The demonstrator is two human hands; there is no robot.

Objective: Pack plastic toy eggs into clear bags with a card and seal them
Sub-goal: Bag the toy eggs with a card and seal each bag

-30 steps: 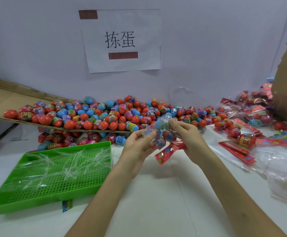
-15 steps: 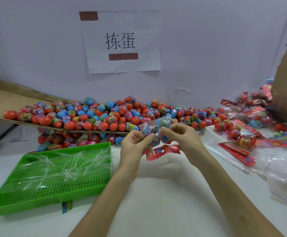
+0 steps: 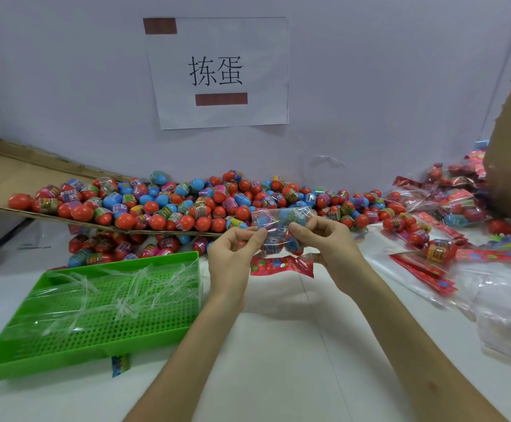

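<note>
- We hold the clear bag (image 3: 281,222) off the table at frame centre, just in front of the loose egg pile (image 3: 172,205) at 11 o'clock.
- Our left hand (image 3: 236,248) pinches the bag's left edge with thumb and forefinger. Our right hand (image 3: 324,239) pinches its right side, fingers curled.
- Blue and purple eggs show inside. The red card (image 3: 281,265) hangs at the bag's 6 o'clock, and we cannot tell whether it sits fully inside.
- We judge the sealing step is in hand.
- Bulging eggs could hold the mouth apart and leave the seal half shut.
- A slack pinch could tip the bag and spill eggs.
- The card could crease or catch in the closure.
</note>
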